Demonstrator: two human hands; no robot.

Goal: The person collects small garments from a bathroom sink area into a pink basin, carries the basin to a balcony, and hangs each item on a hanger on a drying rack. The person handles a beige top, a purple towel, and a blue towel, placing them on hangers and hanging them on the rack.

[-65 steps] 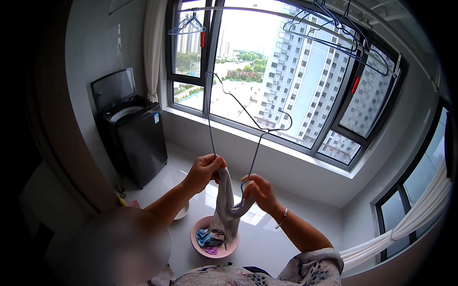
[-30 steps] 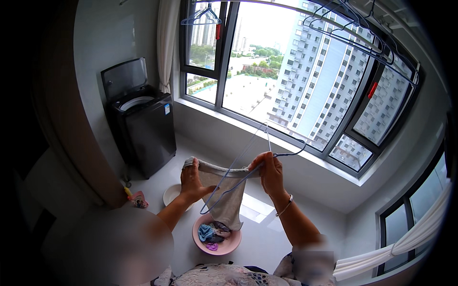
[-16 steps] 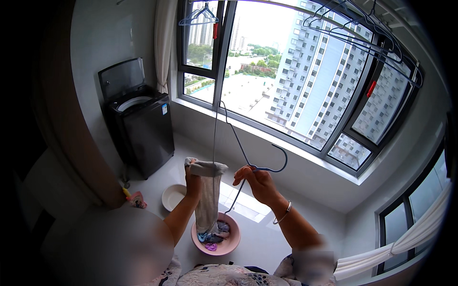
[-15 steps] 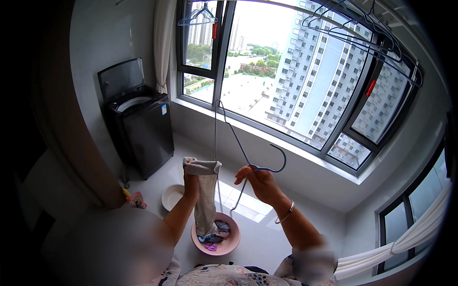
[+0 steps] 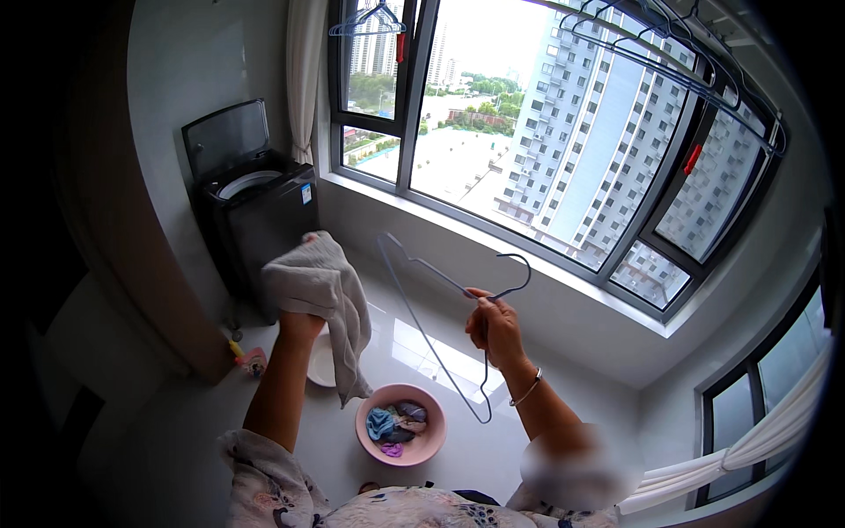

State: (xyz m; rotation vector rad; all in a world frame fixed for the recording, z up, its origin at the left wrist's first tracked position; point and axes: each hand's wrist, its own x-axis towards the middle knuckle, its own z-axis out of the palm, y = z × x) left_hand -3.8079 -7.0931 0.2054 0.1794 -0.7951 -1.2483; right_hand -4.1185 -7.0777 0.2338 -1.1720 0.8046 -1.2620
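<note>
Beyond the pink basin point(image 5: 430, 445), rightward, the right hand point(image 5: 495, 331) grips a wire hanger point(image 5: 440, 274); leftward, grey cloth point(image 5: 314, 280) covers the left hand point(image 5: 304, 324), its hold unclear. A part-hidden bowl point(image 5: 321, 363) and washing machine point(image 5: 264, 211) stand farther left.

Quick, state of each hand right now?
Left hand: mostly covered by the light grey cloth it holds up; open or closed unclear.
Right hand: closed around the blue wire clothes hanger.

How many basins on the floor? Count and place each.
2: a pink basin holding clothes, right of the left arm; a white basin partly hidden behind that arm and the grey cloth. Others may be hidden.
</note>
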